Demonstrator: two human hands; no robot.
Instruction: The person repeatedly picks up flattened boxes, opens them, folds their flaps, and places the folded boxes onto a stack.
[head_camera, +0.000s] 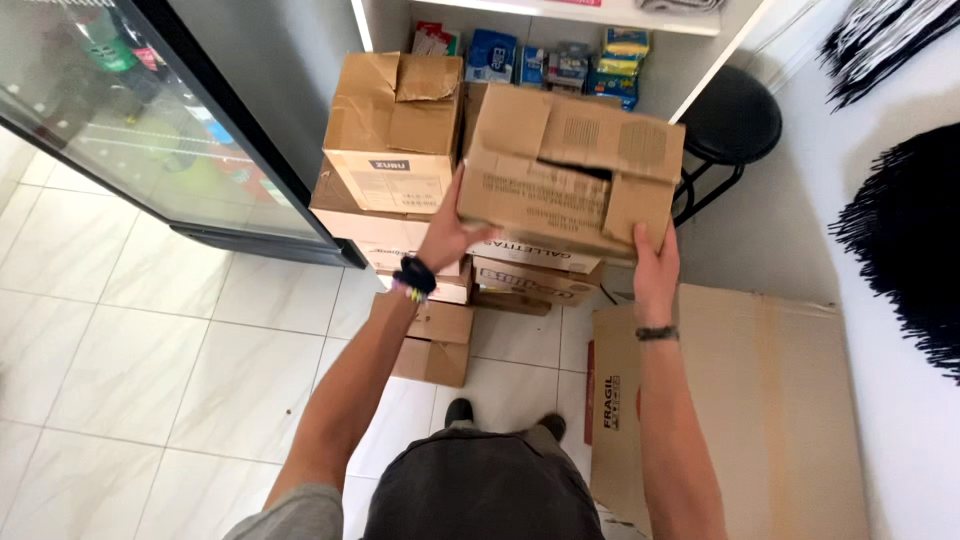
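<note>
Cardboard box (570, 170): held tilted above the stacked boxes (400, 200), far centre.
Left hand (450, 232): fingers gripping the box's left edge.
Right hand (655, 268): fingers clasping its near right corner.
Floor (130, 370): white tiles.

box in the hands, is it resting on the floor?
No: both the left hand and right hand hold the cardboard box up above the stacked boxes.

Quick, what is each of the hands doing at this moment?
Left hand: closed on the left side of the worn cardboard box.
Right hand: closed on the box's right lower corner.
</note>
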